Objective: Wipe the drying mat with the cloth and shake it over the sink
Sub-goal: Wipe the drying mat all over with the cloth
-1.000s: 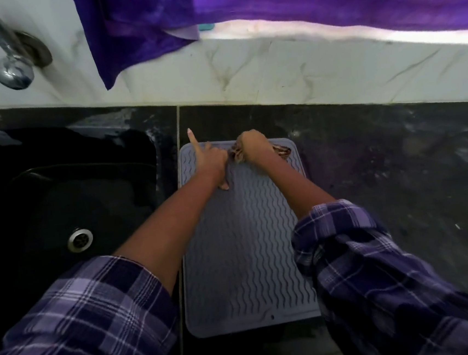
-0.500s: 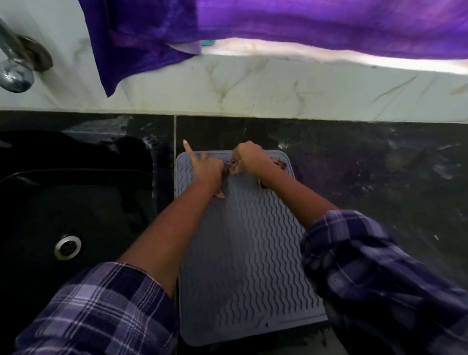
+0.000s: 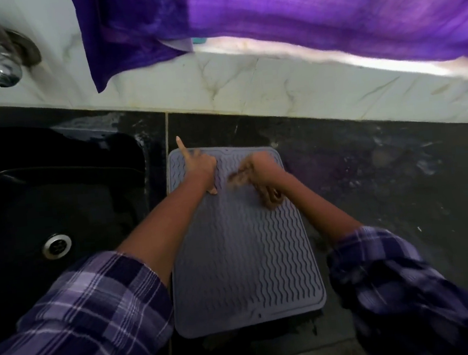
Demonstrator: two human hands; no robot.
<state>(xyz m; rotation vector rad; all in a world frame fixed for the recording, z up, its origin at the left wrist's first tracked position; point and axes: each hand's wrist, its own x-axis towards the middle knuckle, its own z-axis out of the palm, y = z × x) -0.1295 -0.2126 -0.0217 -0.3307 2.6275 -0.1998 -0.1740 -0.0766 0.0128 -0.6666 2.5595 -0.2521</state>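
A grey drying mat (image 3: pixel 244 262) with wavy ridges lies flat on the black counter, just right of the sink. My left hand (image 3: pixel 200 169) rests on the mat's far left corner, its index finger pointing straight away from me and its thumb on the ridges. My right hand (image 3: pixel 263 166) grips a small brownish cloth (image 3: pixel 238 177) and presses it on the mat's far right part. That hand and the cloth are motion-blurred. The two hands are apart.
A black sink (image 3: pixel 55 171) with a metal drain (image 3: pixel 57 246) sits to the left of the mat. A chrome tap (image 3: pixel 2 65) juts from the marble wall above it. Purple fabric (image 3: pixel 296 8) hangs along the ledge. Dark counter (image 3: pixel 399 190) extends to the right.
My right hand has slid the cloth away from my left hand, rightward and a little toward me across the mat. My left hand stays at the far left corner.
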